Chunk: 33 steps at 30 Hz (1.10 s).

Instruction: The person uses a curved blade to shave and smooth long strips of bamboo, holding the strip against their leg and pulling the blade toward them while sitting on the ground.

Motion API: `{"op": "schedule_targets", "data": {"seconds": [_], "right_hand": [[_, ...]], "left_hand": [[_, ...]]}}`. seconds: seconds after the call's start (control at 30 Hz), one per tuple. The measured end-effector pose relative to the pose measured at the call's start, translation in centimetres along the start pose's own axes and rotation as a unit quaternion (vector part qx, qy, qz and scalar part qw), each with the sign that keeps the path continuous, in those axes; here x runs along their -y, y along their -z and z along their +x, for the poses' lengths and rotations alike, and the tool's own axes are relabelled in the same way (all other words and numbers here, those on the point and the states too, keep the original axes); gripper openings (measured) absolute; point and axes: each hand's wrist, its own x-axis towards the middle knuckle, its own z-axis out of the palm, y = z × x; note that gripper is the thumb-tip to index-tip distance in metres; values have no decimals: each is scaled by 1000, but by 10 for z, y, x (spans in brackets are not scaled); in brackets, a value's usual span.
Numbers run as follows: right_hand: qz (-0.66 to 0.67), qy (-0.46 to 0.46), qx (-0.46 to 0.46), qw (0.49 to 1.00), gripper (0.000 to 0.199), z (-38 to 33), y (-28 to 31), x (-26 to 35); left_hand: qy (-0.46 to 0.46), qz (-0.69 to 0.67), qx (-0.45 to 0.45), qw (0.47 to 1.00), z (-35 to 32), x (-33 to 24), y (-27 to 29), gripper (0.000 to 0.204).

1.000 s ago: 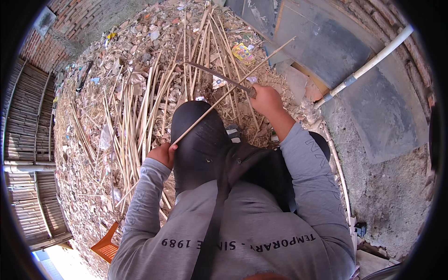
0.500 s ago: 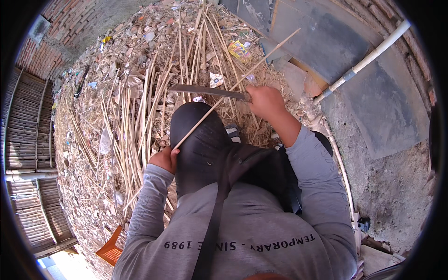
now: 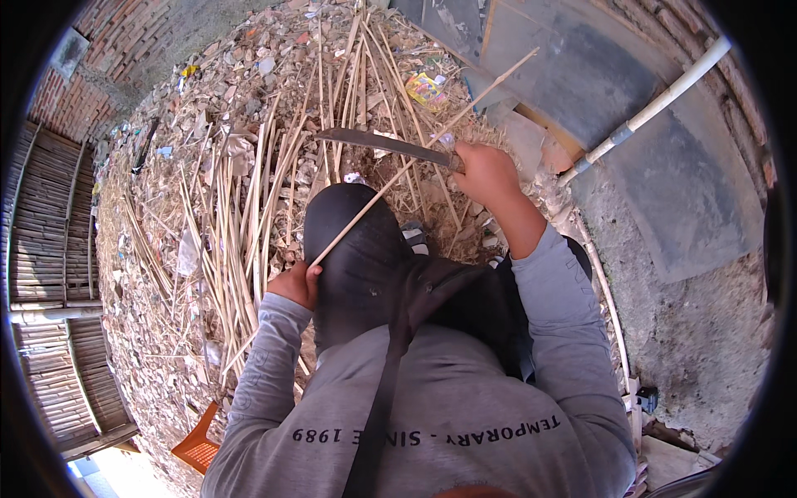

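Note:
My left hand (image 3: pixel 292 285) is closed around a long thin bamboo stick (image 3: pixel 359 217) beside my left knee. The stick slants up and away to the right, passing over my dark-clothed knee. In my right hand (image 3: pixel 484 173) is the handle of a machete (image 3: pixel 382 143) with a long, dark, slightly curved blade. Its blade points left and crosses the stick near the handle end; whether the two touch I cannot tell. My fingers hide most of the handle.
Many loose bamboo sticks (image 3: pixel 249 212) lie on the rubble-strewn ground (image 3: pixel 145 274) ahead and to the left. Grey panels (image 3: pixel 573 70) and a white pipe (image 3: pixel 677 89) are at the right. An orange plastic object (image 3: pixel 198 446) sits at lower left, near a bamboo wall (image 3: pixel 51 216).
My right hand has moved slightly right along the stick, carrying the machete with it. The blade now tilts more downward toward its handle. My left hand and the stick have hardly shifted.

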Motion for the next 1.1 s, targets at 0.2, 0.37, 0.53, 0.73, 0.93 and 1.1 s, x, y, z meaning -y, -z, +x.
{"op": "schedule_targets", "data": {"seconds": [0.2, 0.37, 0.53, 0.73, 0.93, 1.1], "right_hand": [[32, -50, 5, 998, 31, 13, 0, -23], [38, -114, -11, 993, 30, 19, -3, -34], [-14, 13, 54, 998, 31, 8, 14, -7], [0, -21, 55, 998, 32, 4, -1, -15], [69, 44, 122, 989, 26, 2, -8, 5], [138, -31, 102, 985, 27, 14, -26, -16]], "left_hand": [[-7, 20, -15, 1000, 0, 3, -2, 42], [6, 13, -3, 1000, 3, 0, 5, 42], [-18, -3, -20, 1000, -4, 4, 9, 40], [15, 33, 31, 999, -18, -4, 41, 39], [14, 43, 39, 998, -21, 3, 31, 42], [15, 33, 30, 999, -12, 5, 26, 42]]}}
